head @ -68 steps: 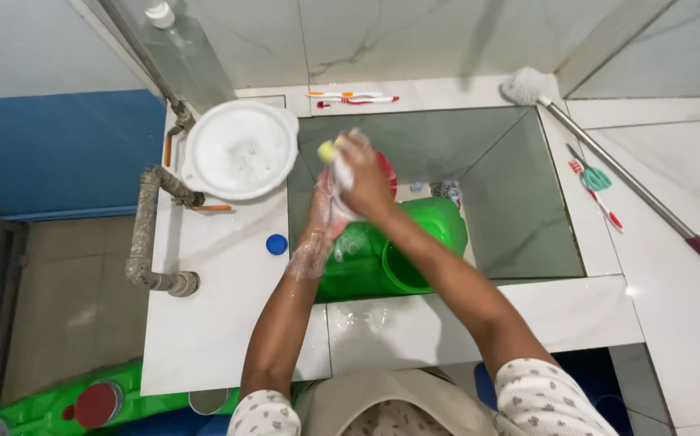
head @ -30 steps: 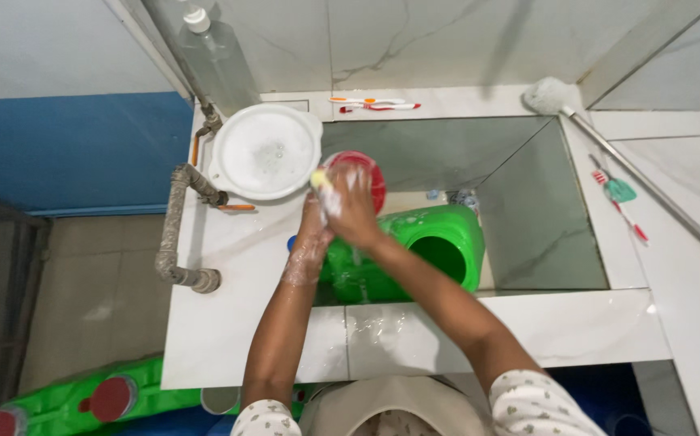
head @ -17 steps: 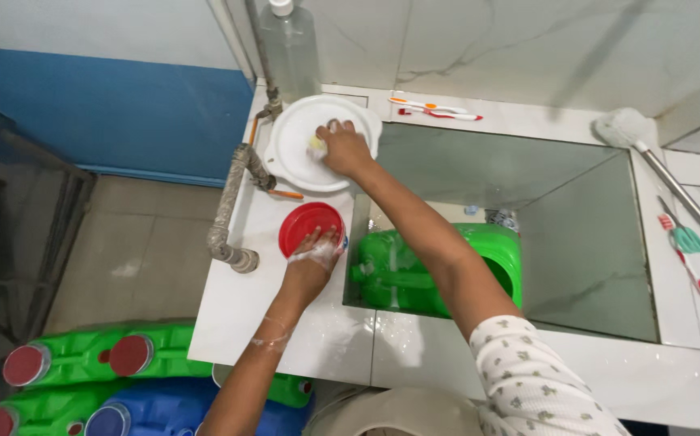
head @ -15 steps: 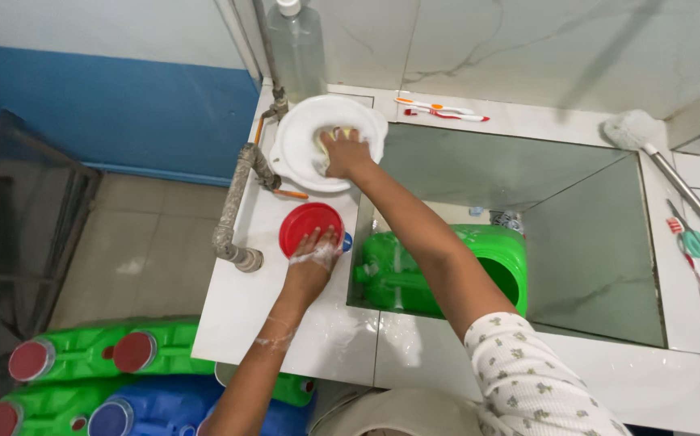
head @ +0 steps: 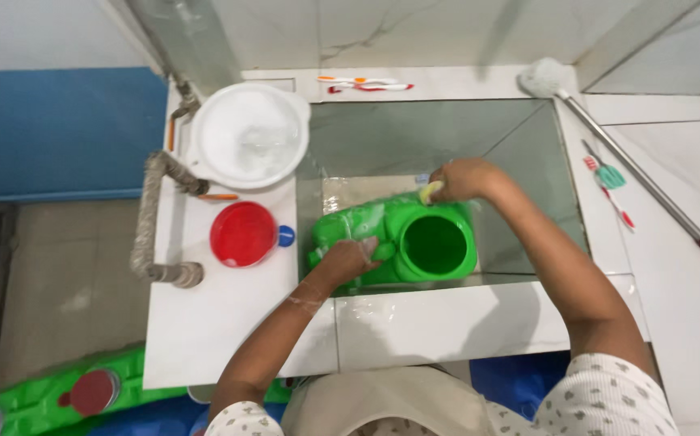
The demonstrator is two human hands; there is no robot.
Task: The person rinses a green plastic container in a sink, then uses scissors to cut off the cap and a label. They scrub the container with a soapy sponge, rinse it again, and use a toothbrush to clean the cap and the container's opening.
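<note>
Head cam, looking down: I've got both hands in the sink (head: 527,137). My left hand (head: 351,257) is clamped on the near side of the green plastic container (head: 398,238), fingers wrapped over its wet edge, soapy up the wrist. The container lies tipped on its side at the sink bottom, w/ its round opening facing up toward me. My right hand (head: 456,179) is closed round a small yellow sponge (head: 429,192), pressed vs. the far rim of that opening. On the counter to the left: red lid (head: 243,233) lying flat, a small blue cap (head: 286,236) just beside it, touching or nearly. Behind them a white basin (head: 251,136) w/ suds inside. Toothbrushes (head: 364,82) on the back ledge; a long-handled brush (head: 632,165) lies diagonally on the right counter.
</note>
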